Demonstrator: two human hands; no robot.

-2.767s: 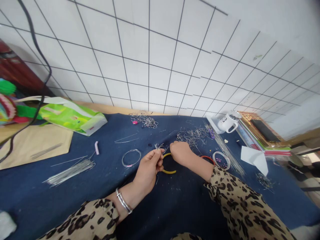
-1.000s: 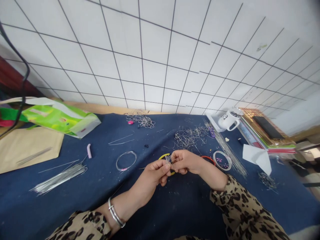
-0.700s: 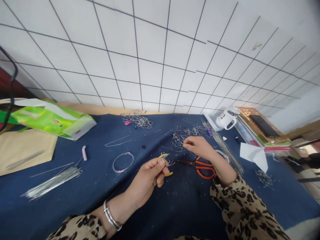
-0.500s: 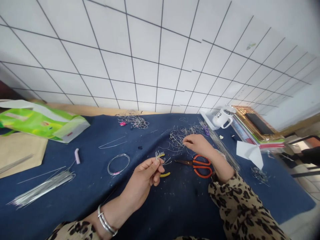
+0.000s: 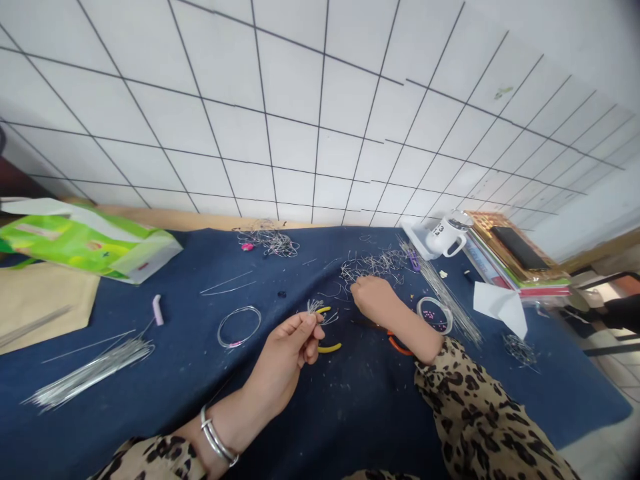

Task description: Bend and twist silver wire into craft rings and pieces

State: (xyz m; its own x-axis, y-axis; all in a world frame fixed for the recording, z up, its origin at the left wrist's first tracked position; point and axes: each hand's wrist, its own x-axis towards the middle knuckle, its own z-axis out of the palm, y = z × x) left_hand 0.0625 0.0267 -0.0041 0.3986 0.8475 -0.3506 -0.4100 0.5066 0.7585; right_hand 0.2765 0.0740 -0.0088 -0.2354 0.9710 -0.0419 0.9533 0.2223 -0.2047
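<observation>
My left hand (image 5: 290, 343) pinches a small bunch of short wire pieces (image 5: 316, 308) above the blue cloth (image 5: 150, 393). Beside it lie yellow-handled pliers (image 5: 327, 347). My right hand (image 5: 373, 298) rests knuckles up at the edge of a loose pile of bent wires (image 5: 373, 265), fingers curled down onto them; what they pinch is hidden. Orange scissors (image 5: 396, 345) lie partly under my right forearm.
A wire ring (image 5: 239, 326), a bundle of straight wires (image 5: 90, 373), a pink tube (image 5: 158, 310) and a green bag (image 5: 90, 243) lie left. A white mug (image 5: 447, 235), a tape roll (image 5: 435, 315), stacked books (image 5: 520, 260) and white paper (image 5: 503, 307) sit right. A tiled wall stands behind.
My right hand left the left hand, reached to the wire pile, uncovered the orange scissors, then slid left over them. The left hand keeps its wire bunch. The camera panned slightly right.
</observation>
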